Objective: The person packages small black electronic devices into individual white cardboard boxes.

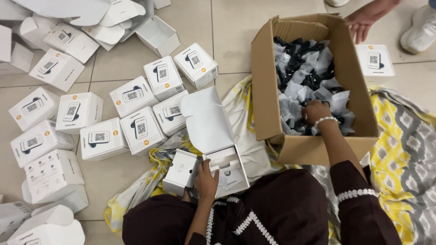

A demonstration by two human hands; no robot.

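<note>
My left hand (205, 180) rests on an open white carton (225, 169) in my lap, its lid flap (206, 119) standing up; a small white device (180, 171) sits just left of that hand. My right hand (316, 113), with a bead bracelet at the wrist, reaches down into a brown cardboard box (268, 86) full of black parts in grey-white wrappers (309, 77). Its fingers are buried among the wrappers, so what they grip is hidden.
Several closed white cartons (141, 129) with printed labels lie on the tiled floor to the left; opened empty ones pile at the top left. Another person's hand (361, 22) touches the brown box's far corner, their shoe (420, 31) beside a carton (374, 60). A yellow-grey cloth (399, 136) lies underneath.
</note>
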